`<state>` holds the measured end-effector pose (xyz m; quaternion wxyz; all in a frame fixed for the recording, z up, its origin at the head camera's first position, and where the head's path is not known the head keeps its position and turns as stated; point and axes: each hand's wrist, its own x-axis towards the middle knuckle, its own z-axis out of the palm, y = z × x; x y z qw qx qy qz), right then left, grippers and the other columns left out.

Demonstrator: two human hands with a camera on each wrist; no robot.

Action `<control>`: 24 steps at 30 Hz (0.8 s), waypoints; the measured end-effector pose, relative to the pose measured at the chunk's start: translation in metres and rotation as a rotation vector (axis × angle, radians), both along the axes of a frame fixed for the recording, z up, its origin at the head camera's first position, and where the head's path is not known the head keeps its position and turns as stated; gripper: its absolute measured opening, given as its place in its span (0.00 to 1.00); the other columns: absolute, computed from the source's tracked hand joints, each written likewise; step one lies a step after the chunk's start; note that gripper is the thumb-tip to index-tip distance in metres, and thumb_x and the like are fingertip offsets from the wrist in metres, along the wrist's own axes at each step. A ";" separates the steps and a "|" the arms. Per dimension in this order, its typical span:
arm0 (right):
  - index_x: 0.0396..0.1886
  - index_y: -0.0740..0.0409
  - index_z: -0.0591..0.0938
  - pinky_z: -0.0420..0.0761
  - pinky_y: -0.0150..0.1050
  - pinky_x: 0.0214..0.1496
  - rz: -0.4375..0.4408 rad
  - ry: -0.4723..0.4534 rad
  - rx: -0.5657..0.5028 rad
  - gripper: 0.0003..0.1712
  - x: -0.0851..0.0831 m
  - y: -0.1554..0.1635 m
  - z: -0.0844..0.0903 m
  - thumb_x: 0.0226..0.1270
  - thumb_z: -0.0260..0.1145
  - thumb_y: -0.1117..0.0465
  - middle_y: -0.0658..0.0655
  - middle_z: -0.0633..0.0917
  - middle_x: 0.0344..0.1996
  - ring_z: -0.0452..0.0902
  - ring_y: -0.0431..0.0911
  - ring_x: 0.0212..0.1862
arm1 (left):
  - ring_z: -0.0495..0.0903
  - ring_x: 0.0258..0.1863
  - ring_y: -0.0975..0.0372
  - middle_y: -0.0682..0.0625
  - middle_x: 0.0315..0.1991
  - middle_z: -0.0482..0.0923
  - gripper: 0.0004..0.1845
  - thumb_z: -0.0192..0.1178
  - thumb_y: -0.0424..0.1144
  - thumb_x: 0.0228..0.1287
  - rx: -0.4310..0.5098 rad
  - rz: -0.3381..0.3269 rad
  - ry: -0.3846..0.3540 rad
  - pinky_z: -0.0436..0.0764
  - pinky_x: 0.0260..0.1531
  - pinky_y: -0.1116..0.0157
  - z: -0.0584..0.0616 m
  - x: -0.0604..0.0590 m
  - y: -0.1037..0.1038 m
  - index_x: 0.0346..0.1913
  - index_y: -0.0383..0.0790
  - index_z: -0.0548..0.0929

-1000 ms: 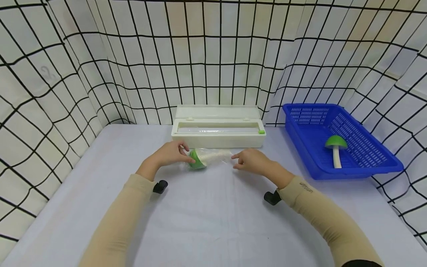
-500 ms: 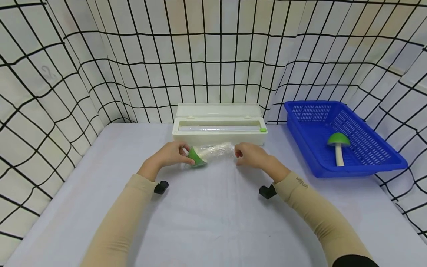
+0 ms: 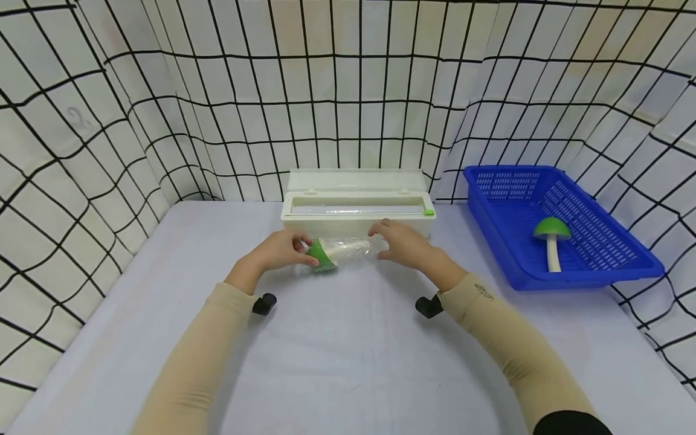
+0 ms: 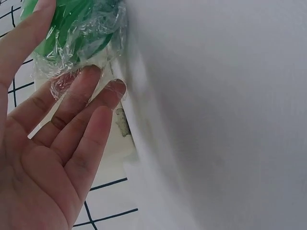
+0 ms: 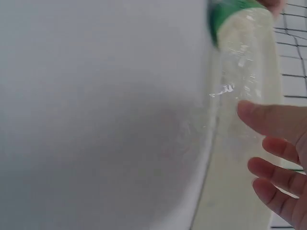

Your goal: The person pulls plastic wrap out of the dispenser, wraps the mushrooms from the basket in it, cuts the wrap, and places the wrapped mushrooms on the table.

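Observation:
A toy mushroom [image 3: 339, 252] with a green cap and white stem lies on the white table, wrapped in clear cling film, just in front of the dispenser box. My left hand [image 3: 283, 249] pinches the green cap end between thumb and fingers; in the left wrist view the thumb lies on the film-covered cap [image 4: 76, 24] and the fingers [image 4: 81, 124] touch loose film below it. My right hand [image 3: 405, 244] reaches over the stem end with relaxed fingers. In the right wrist view its fingertips [image 5: 268, 124] rest against the wrapped stem [image 5: 244, 86].
A white cling film dispenser box [image 3: 356, 205] stands open behind the hands. A blue plastic basket [image 3: 598, 266] at the right holds a second green-capped mushroom [image 3: 551, 238]. Black-gridded white cloth walls the table on three sides.
My right hand has moved left and back, from the table beside the stem to over the stem end. The film now lies closer around the stem. My left hand stays on the cap.

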<state>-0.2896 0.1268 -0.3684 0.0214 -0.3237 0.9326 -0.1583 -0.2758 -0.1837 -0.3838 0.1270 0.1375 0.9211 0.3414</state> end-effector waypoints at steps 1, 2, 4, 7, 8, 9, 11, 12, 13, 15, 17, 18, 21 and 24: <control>0.60 0.61 0.80 0.78 0.47 0.62 0.009 0.006 0.022 0.27 -0.001 -0.004 -0.002 0.62 0.78 0.64 0.60 0.82 0.57 0.79 0.55 0.59 | 0.76 0.46 0.53 0.45 0.46 0.79 0.31 0.77 0.49 0.58 0.001 -0.002 -0.003 0.77 0.48 0.55 0.000 0.000 0.000 0.59 0.36 0.81; 0.60 0.61 0.80 0.77 0.47 0.63 0.014 0.017 0.045 0.27 -0.001 -0.007 -0.005 0.62 0.78 0.64 0.60 0.82 0.57 0.78 0.55 0.59 | 0.76 0.46 0.53 0.45 0.46 0.80 0.31 0.77 0.49 0.59 0.004 -0.004 -0.007 0.77 0.48 0.55 0.000 0.001 0.000 0.59 0.35 0.81; 0.60 0.61 0.81 0.78 0.46 0.63 0.012 0.020 0.081 0.27 -0.002 -0.012 -0.009 0.62 0.78 0.65 0.60 0.83 0.56 0.79 0.54 0.59 | 0.76 0.47 0.53 0.44 0.47 0.80 0.31 0.76 0.49 0.60 0.003 -0.011 -0.013 0.77 0.49 0.55 0.000 0.001 0.000 0.60 0.34 0.81; 0.59 0.61 0.81 0.79 0.46 0.61 0.009 0.035 0.127 0.26 -0.005 -0.017 -0.014 0.62 0.78 0.64 0.59 0.83 0.55 0.79 0.53 0.58 | 0.76 0.46 0.53 0.44 0.46 0.80 0.31 0.74 0.49 0.62 -0.005 -0.023 -0.018 0.78 0.49 0.54 0.001 0.002 0.000 0.62 0.33 0.80; 0.58 0.61 0.81 0.79 0.46 0.60 0.011 0.048 0.139 0.25 -0.005 -0.018 -0.015 0.62 0.78 0.64 0.59 0.83 0.54 0.80 0.54 0.57 | 0.76 0.46 0.53 0.44 0.47 0.81 0.32 0.73 0.50 0.63 -0.007 -0.024 -0.019 0.78 0.49 0.54 0.001 0.002 0.000 0.62 0.32 0.80; 0.58 0.61 0.81 0.80 0.46 0.60 0.011 0.053 0.147 0.25 -0.006 -0.019 -0.016 0.62 0.78 0.64 0.59 0.83 0.54 0.80 0.54 0.57 | 0.77 0.47 0.53 0.44 0.47 0.81 0.32 0.72 0.50 0.64 -0.010 -0.025 -0.020 0.78 0.50 0.54 0.001 0.002 -0.001 0.63 0.32 0.80; 0.57 0.62 0.81 0.79 0.46 0.60 0.018 0.076 0.149 0.24 -0.007 -0.021 -0.017 0.63 0.77 0.65 0.60 0.84 0.53 0.80 0.54 0.57 | 0.77 0.48 0.53 0.43 0.48 0.82 0.32 0.71 0.50 0.65 -0.011 -0.026 -0.021 0.78 0.51 0.52 0.002 0.002 -0.001 0.64 0.31 0.79; 0.57 0.62 0.81 0.79 0.46 0.61 0.016 0.078 0.143 0.23 -0.008 -0.021 -0.017 0.63 0.77 0.65 0.60 0.83 0.54 0.80 0.55 0.57 | 0.77 0.49 0.52 0.43 0.49 0.82 0.32 0.71 0.50 0.66 -0.012 -0.025 -0.021 0.78 0.52 0.51 0.002 0.002 -0.001 0.64 0.31 0.79; 0.57 0.62 0.81 0.79 0.46 0.61 0.010 0.074 0.135 0.23 -0.008 -0.021 -0.017 0.64 0.76 0.65 0.61 0.83 0.54 0.80 0.55 0.58 | 0.77 0.49 0.52 0.43 0.50 0.82 0.31 0.70 0.50 0.67 -0.013 -0.023 -0.019 0.78 0.53 0.51 0.002 0.002 -0.001 0.63 0.31 0.80; 0.58 0.63 0.81 0.79 0.47 0.61 -0.008 0.052 0.101 0.21 -0.009 -0.021 -0.017 0.66 0.74 0.67 0.62 0.84 0.54 0.80 0.55 0.57 | 0.77 0.51 0.51 0.42 0.52 0.82 0.31 0.69 0.51 0.68 -0.009 -0.013 -0.013 0.77 0.54 0.49 0.002 0.001 -0.001 0.64 0.32 0.80; 0.58 0.64 0.81 0.79 0.47 0.60 -0.025 0.024 0.063 0.20 -0.010 -0.019 -0.016 0.67 0.71 0.67 0.62 0.84 0.53 0.80 0.55 0.56 | 0.77 0.53 0.50 0.41 0.53 0.81 0.30 0.68 0.51 0.68 -0.001 0.006 -0.005 0.77 0.55 0.49 0.002 0.001 -0.001 0.64 0.33 0.80; 0.57 0.65 0.81 0.80 0.47 0.58 -0.031 0.009 0.039 0.19 -0.011 -0.018 -0.016 0.68 0.70 0.68 0.62 0.85 0.52 0.80 0.54 0.55 | 0.77 0.55 0.48 0.39 0.55 0.81 0.29 0.67 0.52 0.68 0.002 0.016 0.000 0.77 0.56 0.48 0.002 0.000 -0.001 0.63 0.34 0.80; 0.55 0.66 0.82 0.81 0.47 0.55 -0.030 -0.049 -0.035 0.17 -0.011 -0.014 -0.017 0.67 0.68 0.69 0.62 0.86 0.47 0.81 0.54 0.51 | 0.76 0.58 0.46 0.37 0.57 0.79 0.28 0.65 0.53 0.69 0.026 0.048 0.005 0.76 0.57 0.47 0.001 -0.001 -0.002 0.61 0.34 0.79; 0.54 0.65 0.83 0.81 0.45 0.53 -0.029 -0.125 -0.093 0.16 -0.011 -0.009 -0.018 0.66 0.66 0.69 0.61 0.86 0.45 0.81 0.52 0.48 | 0.76 0.59 0.44 0.36 0.57 0.80 0.27 0.64 0.54 0.71 0.057 0.071 0.004 0.76 0.57 0.46 0.001 0.000 -0.003 0.58 0.34 0.80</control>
